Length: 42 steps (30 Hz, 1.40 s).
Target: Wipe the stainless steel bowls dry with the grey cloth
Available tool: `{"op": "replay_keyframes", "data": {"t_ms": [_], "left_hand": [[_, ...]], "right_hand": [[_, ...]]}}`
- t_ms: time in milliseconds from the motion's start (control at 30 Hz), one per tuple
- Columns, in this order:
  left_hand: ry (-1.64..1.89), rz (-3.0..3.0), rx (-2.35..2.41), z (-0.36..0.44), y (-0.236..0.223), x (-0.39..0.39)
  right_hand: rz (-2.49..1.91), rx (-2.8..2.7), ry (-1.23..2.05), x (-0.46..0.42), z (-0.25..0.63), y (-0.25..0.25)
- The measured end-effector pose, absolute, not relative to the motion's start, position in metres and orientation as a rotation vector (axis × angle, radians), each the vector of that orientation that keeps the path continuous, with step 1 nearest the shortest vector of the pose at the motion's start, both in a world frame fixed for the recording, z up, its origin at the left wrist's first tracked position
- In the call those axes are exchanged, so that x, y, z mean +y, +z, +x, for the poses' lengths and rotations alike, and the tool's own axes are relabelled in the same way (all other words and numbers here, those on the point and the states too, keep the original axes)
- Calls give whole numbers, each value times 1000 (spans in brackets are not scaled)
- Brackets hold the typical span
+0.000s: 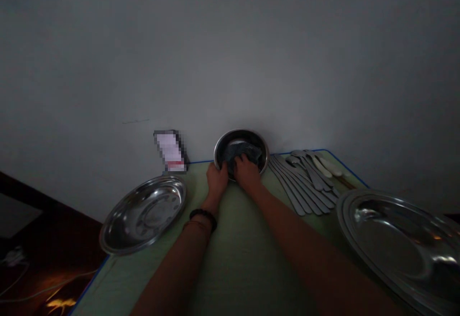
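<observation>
A small steel bowl (216,149) stands at the back of the table against the wall, with a dark grey-blue cloth (253,151) bunched inside it. My left hand (217,180) grips the bowl's near left rim, its thumb over the edge. Reaching over the near rim, my right hand (247,173) has its fingers bent onto the cloth and closed on it. The fingertips of both hands are partly hidden in the dim bowl.
An oval steel dish (147,210) lies at the left, below a phone (170,150) leaning on the wall. Several pieces of cutlery (302,181) are fanned out right of the bowl. Stacked large steel dishes (388,249) fill the right edge of the green table (230,258).
</observation>
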<state>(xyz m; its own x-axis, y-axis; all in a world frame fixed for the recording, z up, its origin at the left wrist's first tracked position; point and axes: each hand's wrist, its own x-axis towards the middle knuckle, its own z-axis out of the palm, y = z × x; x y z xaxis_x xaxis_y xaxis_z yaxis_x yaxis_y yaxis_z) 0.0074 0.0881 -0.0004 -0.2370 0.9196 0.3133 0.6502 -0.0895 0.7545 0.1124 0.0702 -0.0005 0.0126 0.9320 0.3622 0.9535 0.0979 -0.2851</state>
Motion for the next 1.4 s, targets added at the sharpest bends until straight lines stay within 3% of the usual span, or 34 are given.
{"op": "replay_keyframes", "data": {"t_ms": [233,567,867,1067,1400], "left_hand": [[1159,1760,1811,3,2,93],[1317,1639,1609,-4,3,76],[1398,1421,1480,-5,3,42],[1473,1311,1452,-15,-1,26],[1426,1281,1360,-14,4,18]], "right_hand": [[-1740,-1972,-121,75,116,-1],[-1763,-1655,-188,67,113,-3],[-1511,-1681,-217,56,113,-6],[-1487,-1971,-151,46,103,2],[-1595,-1785,-67,48,96,-10]]}}
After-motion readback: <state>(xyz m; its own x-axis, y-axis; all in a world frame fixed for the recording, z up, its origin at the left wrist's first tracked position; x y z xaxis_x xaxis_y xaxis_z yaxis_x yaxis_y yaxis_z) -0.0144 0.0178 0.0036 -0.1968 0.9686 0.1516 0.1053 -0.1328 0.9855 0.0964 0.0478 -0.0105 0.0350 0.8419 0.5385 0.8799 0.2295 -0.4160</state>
